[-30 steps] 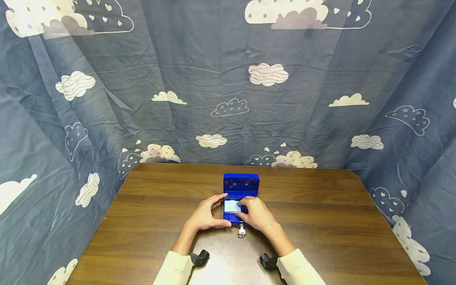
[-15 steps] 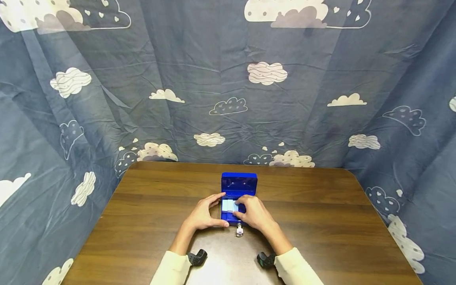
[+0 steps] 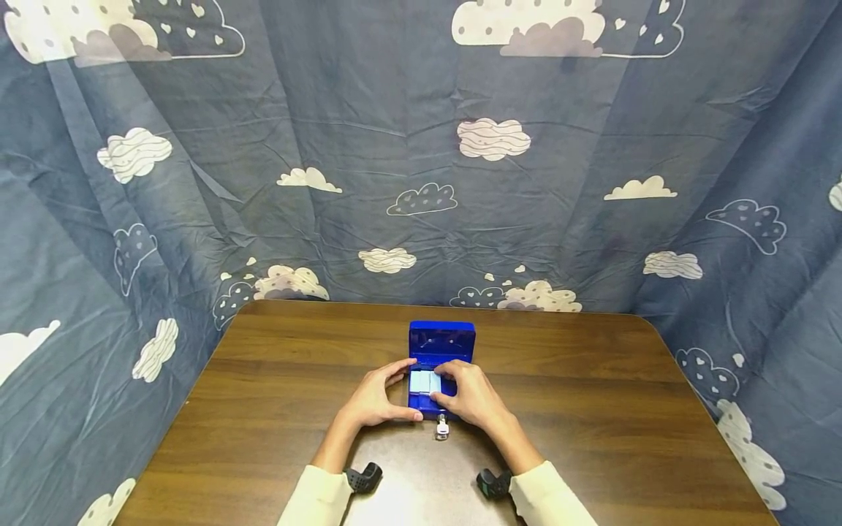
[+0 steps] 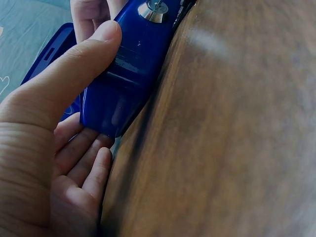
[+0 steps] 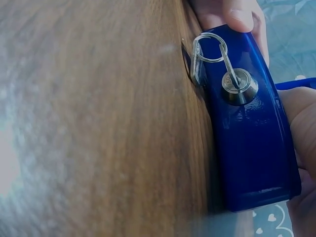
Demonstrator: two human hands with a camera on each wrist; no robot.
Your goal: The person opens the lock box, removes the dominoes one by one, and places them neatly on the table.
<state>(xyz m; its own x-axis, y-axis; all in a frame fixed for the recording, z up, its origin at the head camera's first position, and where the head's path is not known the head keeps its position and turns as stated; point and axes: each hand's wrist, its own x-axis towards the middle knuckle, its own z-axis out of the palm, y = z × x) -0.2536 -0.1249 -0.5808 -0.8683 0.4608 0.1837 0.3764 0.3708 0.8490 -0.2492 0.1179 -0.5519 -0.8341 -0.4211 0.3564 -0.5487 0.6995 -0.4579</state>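
A blue metal cash box (image 3: 441,340) stands on the table with its lid raised at the back. Pale blue flat pieces (image 3: 419,382) lie side by side inside it. My left hand (image 3: 371,400) holds the box's left end, thumb on the front wall and fingers around the side and back. My right hand (image 3: 479,394) reaches in over the right side, thumb and fingers pinching the rightmost pale piece; its fingertips are partly hidden. A key (image 5: 230,64) on a metal ring sits in the front lock (image 5: 239,86).
The brown wooden table (image 3: 296,343) extends around the box on all sides. A grey-blue curtain (image 3: 421,146) with cloud prints hangs behind it and along both sides. Dark wrist devices (image 3: 364,478) are worn below the sleeves.
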